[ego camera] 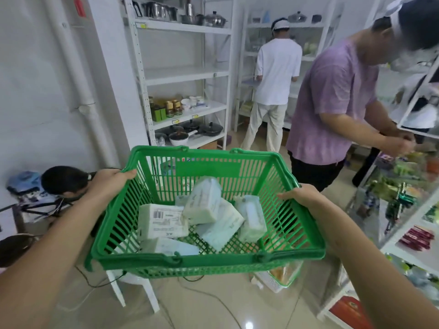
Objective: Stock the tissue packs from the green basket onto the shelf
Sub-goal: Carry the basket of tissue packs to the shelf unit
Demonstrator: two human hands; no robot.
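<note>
I hold a green plastic basket (213, 167) up in front of me, above the floor. My left hand (111, 180) grips its left rim, thumb over the top edge. My right hand (300, 194) grips its right rim. Several pale tissue packs (164, 220) lie jumbled on the basket's bottom, one showing a barcode label, another (204, 203) propped on the rest. A white shelf unit (187, 73) stands ahead against the wall, with two bare middle boards.
Pots, jars and pans fill other boards of that shelf unit. A person in purple (332, 103) bends over a stocked shelf (403, 210) at right. Another in white (273, 74) faces a far shelf. A seated person (64, 180) is at left. A white stool (133, 288) and cables lie below.
</note>
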